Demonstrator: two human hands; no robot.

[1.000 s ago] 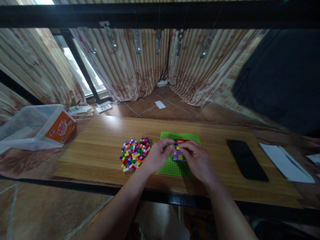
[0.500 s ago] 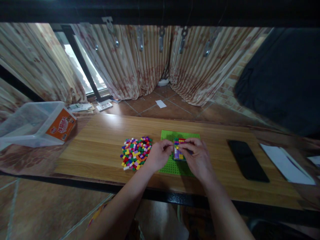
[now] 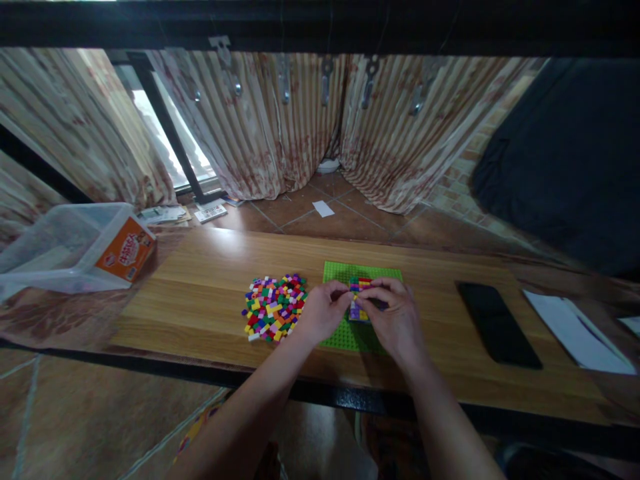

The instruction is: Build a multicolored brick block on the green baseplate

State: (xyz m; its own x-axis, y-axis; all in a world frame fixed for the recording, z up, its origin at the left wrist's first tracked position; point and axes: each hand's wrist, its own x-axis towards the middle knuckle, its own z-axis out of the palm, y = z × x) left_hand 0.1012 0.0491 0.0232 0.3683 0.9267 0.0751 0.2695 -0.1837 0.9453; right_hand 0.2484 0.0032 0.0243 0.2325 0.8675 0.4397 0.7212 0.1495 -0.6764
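Both sets of fingers are drawn close over a multicoloured brick block, which lies directly beneath and between them. On the left hand, thumb and forefinger are brought nearly together at the block's left edge; on the right hand, thumb and forefinger are bent over its top, with a narrow gap. A small patch of yellow is seen between the tips; whether a loose piece is gripped by either hand cannot be told. The step is judged to be fine placing or pressing of a small brick. For this, the block should be steadied by the left fingers, studs lined up before force is applied, and pressure put straight down so that neighbouring bricks are not pried loose. Under the fingers, a green baseplate is seen on the bench. Just left of the fingers, a pile of loose bricks is spread; a dark phone is noted well to their right, and a clear box far to their left.
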